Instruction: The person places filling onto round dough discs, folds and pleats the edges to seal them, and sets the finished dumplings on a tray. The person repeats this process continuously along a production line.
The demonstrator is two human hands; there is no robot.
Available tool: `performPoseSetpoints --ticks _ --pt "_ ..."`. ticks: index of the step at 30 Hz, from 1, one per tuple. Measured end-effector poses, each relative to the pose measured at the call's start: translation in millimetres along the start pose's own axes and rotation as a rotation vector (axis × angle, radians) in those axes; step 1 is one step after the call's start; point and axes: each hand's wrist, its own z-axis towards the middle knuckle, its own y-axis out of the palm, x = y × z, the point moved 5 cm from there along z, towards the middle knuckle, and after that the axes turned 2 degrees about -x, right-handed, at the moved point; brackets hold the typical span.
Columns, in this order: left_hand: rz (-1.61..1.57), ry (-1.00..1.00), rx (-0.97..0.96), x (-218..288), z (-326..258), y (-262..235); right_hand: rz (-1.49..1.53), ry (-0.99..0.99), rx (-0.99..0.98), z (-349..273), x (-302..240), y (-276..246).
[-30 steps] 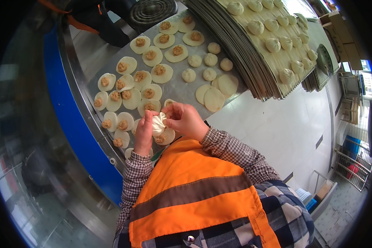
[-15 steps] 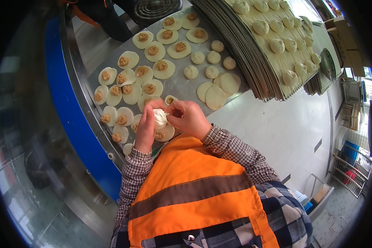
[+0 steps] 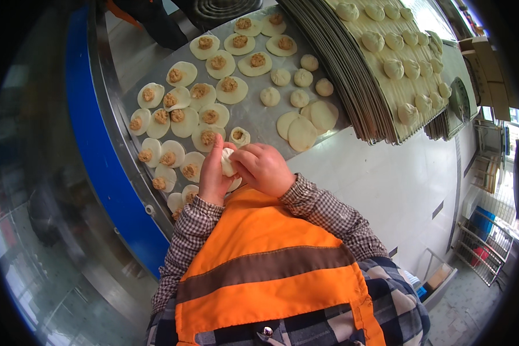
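Observation:
Between my hands, just in front of the orange apron, is a white pleated dough bun. My left hand cups it from the left, with the thumb raised along its side. From the right, my right hand pinches its edge with curled fingers that hide part of the dough. Round dough wrappers topped with brownish filling spread over the metal table beyond and left of my hands. Just past my fingertips sits a partly gathered wrapper, its filling showing at the top.
Several closed buns and a few overlapping plain wrappers lie right of the filled ones. A tall stack of trays at the right carries rows of buns on top. A blue panel runs along the left.
My fingers have shifted around the bun, and my left thumb now stands more upright. Less of the bun shows. The whole view has moved slightly.

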Motion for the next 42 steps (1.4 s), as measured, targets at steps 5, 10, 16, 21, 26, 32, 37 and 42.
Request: performPoseSetpoints --ticks 5,10,16,21,26,32,37,42 --pt "-0.204 -0.393 -0.205 -22.1 -3.9 14.2 0.018 -0.072 -0.112 -17.1 9.0 -5.1" --pt "-0.066 -0.181 0.054 -38.1 4.6 10.0 0.0 -0.076 -0.119 -27.8 22.6 -10.5" --pt "0.047 0.021 0.03 -39.5 27.6 17.6 0.349 0.52 0.006 -31.4 43.5 -23.1" --pt "0.299 0.27 0.128 -9.0 32.9 20.5 0.397 0.466 -0.028 -19.4 85.2 -12.0" --pt "1.047 0.28 0.397 14.9 38.0 -27.3 -0.065 0.371 -0.117 -11.8 143.3 5.3" --pt "1.585 0.275 0.36 -7.0 73.9 -38.3 -0.2 0.395 -0.222 -9.1 147.8 4.6" --pt "1.641 0.357 0.289 -4.9 75.5 -26.4 0.009 0.558 -0.035 -24.4 124.7 -25.5" --pt "1.239 0.391 0.318 4.4 48.1 -16.0 0.284 0.572 -0.105 -12.6 102.5 -1.2"
